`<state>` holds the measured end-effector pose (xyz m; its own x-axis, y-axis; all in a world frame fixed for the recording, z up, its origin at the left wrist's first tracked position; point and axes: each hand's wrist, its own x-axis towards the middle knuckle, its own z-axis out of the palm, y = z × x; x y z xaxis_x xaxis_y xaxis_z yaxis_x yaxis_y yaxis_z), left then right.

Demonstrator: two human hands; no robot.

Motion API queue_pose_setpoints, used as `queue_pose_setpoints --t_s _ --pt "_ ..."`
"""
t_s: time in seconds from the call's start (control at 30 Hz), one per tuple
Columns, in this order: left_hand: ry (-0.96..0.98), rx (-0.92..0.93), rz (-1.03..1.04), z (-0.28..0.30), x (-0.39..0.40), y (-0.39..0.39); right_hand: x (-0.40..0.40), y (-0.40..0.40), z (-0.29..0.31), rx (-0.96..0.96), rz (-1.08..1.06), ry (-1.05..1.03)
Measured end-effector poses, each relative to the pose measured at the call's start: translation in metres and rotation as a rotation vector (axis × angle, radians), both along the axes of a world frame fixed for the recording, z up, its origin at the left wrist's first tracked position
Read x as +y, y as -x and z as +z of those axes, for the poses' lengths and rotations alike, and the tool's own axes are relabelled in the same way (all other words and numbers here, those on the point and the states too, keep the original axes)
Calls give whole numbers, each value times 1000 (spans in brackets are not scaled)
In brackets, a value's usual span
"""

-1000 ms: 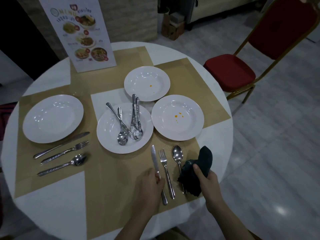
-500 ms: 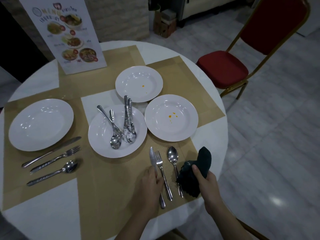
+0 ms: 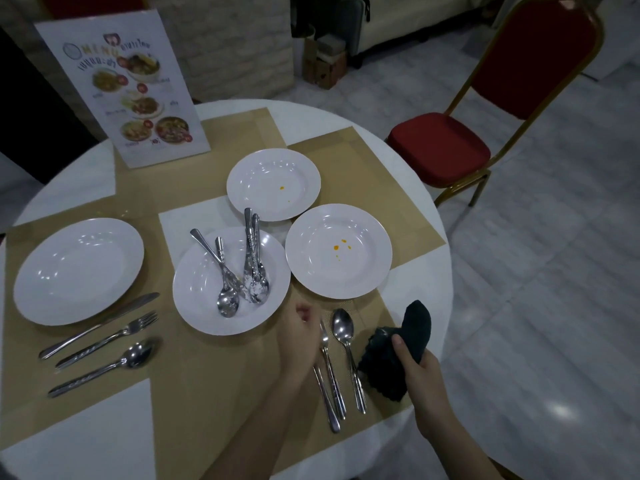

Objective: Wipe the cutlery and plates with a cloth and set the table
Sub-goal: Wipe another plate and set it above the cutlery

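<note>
My right hand (image 3: 417, 367) grips a dark cloth (image 3: 414, 329) at the table's near right edge. Just left of it a knife (image 3: 327, 401), a fork (image 3: 333, 370) and a spoon (image 3: 343, 327) lie side by side on the tan placemat. With its fingers loosely curled, my left hand (image 3: 299, 337) hovers over the knife's blade and hides it. The centre plate (image 3: 194, 306) carries several smeared pieces of cutlery (image 3: 254, 271). Orange spots mark the right plate (image 3: 367, 271) and the far plate (image 3: 263, 174). A clean left plate (image 3: 78, 270) has a knife (image 3: 100, 323), a fork (image 3: 110, 337) and a spoon (image 3: 104, 368) below it.
The round white table (image 3: 86, 445) carries tan placemats (image 3: 214, 375). A standing menu card (image 3: 121, 95) is at the back left. A red chair (image 3: 450, 147) stands to the right on the tiled floor, and a cardboard box (image 3: 322, 65) sits by the far wall.
My left hand has slid forward from the knife's handle to over its blade, near the centre plate. My right hand keeps the cloth in the same place.
</note>
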<state>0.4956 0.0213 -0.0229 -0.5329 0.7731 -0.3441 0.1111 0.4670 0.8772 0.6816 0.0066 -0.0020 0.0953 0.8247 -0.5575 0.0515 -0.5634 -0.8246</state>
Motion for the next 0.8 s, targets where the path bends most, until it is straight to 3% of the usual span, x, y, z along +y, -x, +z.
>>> queue_pose_setpoints --t_s 0.3,0.5,0.63,0.8 --pt "182 -211 33 -13 64 4 12 -12 18 53 -148 9" --pt "-14 -430 42 1 73 -2 8 -17 30 44 -118 -43" --pt "-131 -457 69 34 57 0 18 -14 42 -105 -119 -264" --pt "-221 -500 114 65 -5 8 55 3 63 -588 82 -752"
